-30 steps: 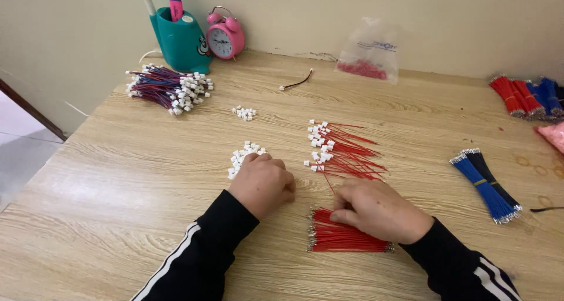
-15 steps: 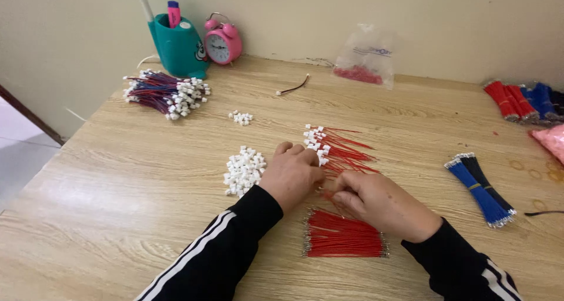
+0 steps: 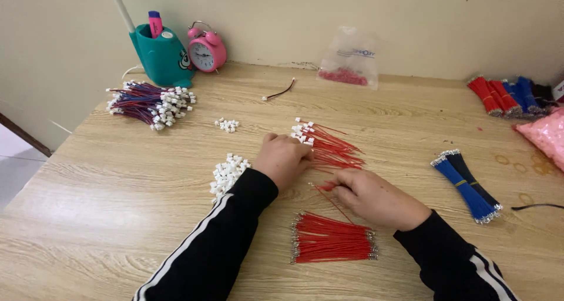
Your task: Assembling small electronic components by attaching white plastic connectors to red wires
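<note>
Two bare hands work near the middle of the wooden tabletop (image 3: 117, 177), both in black sleeves with white stripes. The left hand (image 3: 285, 160) lies knuckles up, its fingers curled down onto the near end of a fan of red wires with white plugs (image 3: 329, 145); whether that grip is pinching a wire or only pressing on the bunch cannot be told, since the fingertips are hidden under the hand. The right hand (image 3: 376, 196) rests just beside it, toward the right edge, with thumb and forefinger pressed together on a single red wire (image 3: 332, 198) that runs slanting from the fingertips back toward the near edge. That wire ends close to a flat bundle of bare red wires (image 3: 332, 245) with metal tips, which lies between the two forearms, close to the near edge.

Just left of the left wrist sits a heap of small white plugs (image 3: 226, 173), and a smaller cluster of white plugs (image 3: 227, 124) lies farther back. Toward the far left corner there is a big bunch of red and blue wires with plugs (image 3: 150, 101), a teal pen holder (image 3: 161, 57) and a pink alarm clock (image 3: 207, 49). One lone short wire (image 3: 279, 91) lies near the far edge, beside a clear plastic bag (image 3: 349, 57) with red bits inside. A blue wire bundle (image 3: 467, 183) lies well apart toward the right edge, and red and blue bundles (image 3: 505, 95) sit in the far right corner.
</note>
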